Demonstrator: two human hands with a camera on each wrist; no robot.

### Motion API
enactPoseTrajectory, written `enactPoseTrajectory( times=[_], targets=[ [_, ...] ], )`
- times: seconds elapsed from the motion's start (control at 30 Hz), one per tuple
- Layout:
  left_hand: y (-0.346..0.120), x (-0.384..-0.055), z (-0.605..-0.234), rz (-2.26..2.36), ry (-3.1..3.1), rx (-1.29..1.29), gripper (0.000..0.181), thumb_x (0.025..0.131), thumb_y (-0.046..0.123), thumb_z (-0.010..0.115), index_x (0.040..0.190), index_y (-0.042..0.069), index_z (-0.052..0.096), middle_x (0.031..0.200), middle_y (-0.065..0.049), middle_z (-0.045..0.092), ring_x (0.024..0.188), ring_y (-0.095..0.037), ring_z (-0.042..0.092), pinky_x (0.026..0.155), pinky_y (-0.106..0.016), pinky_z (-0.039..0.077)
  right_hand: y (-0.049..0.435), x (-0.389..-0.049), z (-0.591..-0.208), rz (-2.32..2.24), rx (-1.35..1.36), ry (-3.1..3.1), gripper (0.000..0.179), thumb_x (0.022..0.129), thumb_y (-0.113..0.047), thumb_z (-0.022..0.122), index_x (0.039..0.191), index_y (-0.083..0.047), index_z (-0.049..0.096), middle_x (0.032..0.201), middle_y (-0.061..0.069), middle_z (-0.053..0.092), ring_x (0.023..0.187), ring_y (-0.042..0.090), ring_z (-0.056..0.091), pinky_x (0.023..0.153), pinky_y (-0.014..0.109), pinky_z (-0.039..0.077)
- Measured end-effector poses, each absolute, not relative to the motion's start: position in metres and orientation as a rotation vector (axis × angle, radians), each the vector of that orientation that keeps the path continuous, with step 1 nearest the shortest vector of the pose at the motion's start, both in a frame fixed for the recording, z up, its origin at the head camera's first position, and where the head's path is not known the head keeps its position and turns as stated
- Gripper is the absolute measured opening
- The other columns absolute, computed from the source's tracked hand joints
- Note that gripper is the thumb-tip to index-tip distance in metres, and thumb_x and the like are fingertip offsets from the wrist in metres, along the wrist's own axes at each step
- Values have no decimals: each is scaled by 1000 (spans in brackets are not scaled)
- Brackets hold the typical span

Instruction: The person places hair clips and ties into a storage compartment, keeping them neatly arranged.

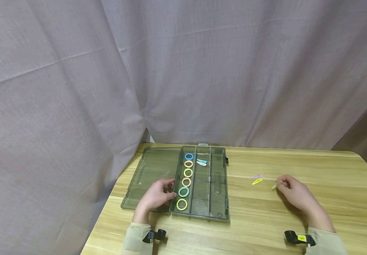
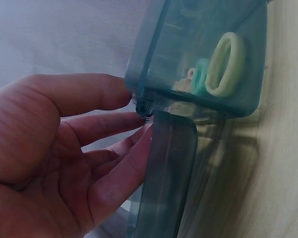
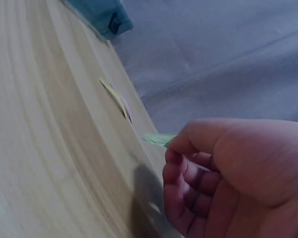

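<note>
My left hand (image 1: 157, 194) lies over the hinge side of a dark translucent organizer box (image 1: 199, 215), thumb and fingers touching its edge and open lid (image 1: 157, 159). In the left wrist view the thumb meets the box's corner and the straight fingers rest along the hinge. A column of ring-shaped hair ties (image 1: 183, 192) fills the left compartment. Blue and white hair clips (image 1: 201, 162) lie in the middle one. Above the table at right, my right hand (image 1: 293, 193) pinches a pale yellow-green hair clip (image 3: 159, 140) between thumb and index finger.
A pink hair clip (image 1: 256, 176) and a yellow hair clip (image 1: 257, 181) lie on the wooden table (image 1: 250, 219) between box and right hand. A grey curtain (image 1: 202, 71) hangs behind the table's back edge. A black latch (image 1: 227, 160) projects from the box's right side.
</note>
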State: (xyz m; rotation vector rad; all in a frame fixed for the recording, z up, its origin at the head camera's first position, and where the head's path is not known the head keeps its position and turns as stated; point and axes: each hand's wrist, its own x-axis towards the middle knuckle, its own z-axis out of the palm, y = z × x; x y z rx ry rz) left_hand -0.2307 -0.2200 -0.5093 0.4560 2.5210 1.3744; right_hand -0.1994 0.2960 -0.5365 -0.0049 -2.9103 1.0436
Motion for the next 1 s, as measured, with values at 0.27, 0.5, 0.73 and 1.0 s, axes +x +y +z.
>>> enactPoseTrajectory(
  times=[0.27,0.5,0.73,1.0],
  targets=[
    [-220,-229,-509,1373,2521,456,64,92,7,79,150,-6,56,114,-16,64,65,-22,67,58,-44,65,285,-194,-529,1281,-79,-2869,30,104,-22,68,120,3,65,96,8,70,77,18,61,58,29,57],
    [-220,-228,-510,1380,2514,447,64,92,6,79,150,-7,56,115,-16,64,64,-22,67,58,-46,65,276,-192,-519,1314,-67,-2813,34,106,-30,69,120,2,71,95,9,72,76,15,62,58,29,55],
    [-219,-228,-507,1361,2531,456,63,93,5,78,150,-7,56,114,-16,64,61,-21,66,56,-42,64,242,-196,-505,1390,-21,-2661,33,101,-28,77,118,0,76,100,8,77,83,6,66,68,21,52],
    [-218,-228,-505,1354,2532,451,62,94,5,77,150,-7,56,116,-17,65,61,-20,66,57,-42,64,185,-206,-496,1787,11,-2480,36,100,-13,77,128,9,71,109,17,78,88,6,73,81,26,65]
  ],
)
